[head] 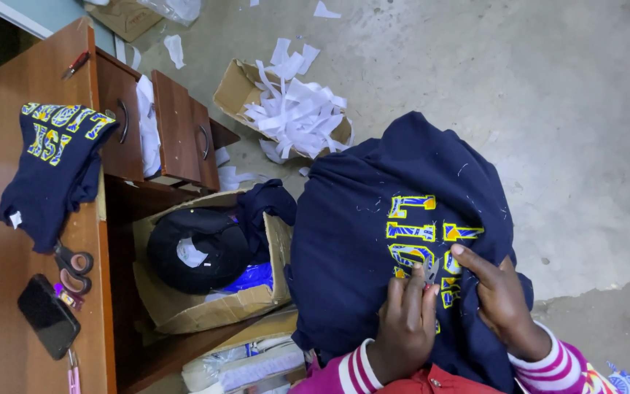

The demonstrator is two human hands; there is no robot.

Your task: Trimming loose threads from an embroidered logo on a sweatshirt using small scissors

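The concrete floor (548, 109) fills most of my view, and its far corners run out of frame. My wooden bench (9, 241) is cut off along the left and bottom edges, so I see only part of its top; its two drawers (176, 131) stand pulled out, with white scraps poking from the gap between them.

On my lap lies the navy sweatshirt (373, 241), bunched up so its sleeves and hem are hidden in the folds. Its yellow and blue lettering (421, 233) is partly covered by my fingers, so I can't see it whole. My left hand (406, 328) presses down on the fabric at the lower edge of the lettering, fingers close together, pinching something small and pale that I can't make out. My right hand (501, 295) sits just beside it, forefinger stretched onto the letters, the rest curled into the cloth. My striped cuffs are cut off by the bottom edge.

Under the bench an open cardboard box (198, 306) holds a dark cap (198, 252), with blue material half buried below it. A second box (286, 109) farther off overflows with white paper strips.

On the bench a second navy garment (52, 168) lies crumpled, then a dark phone (47, 315), and scissors (74, 268) whose blades are tucked under the garment.
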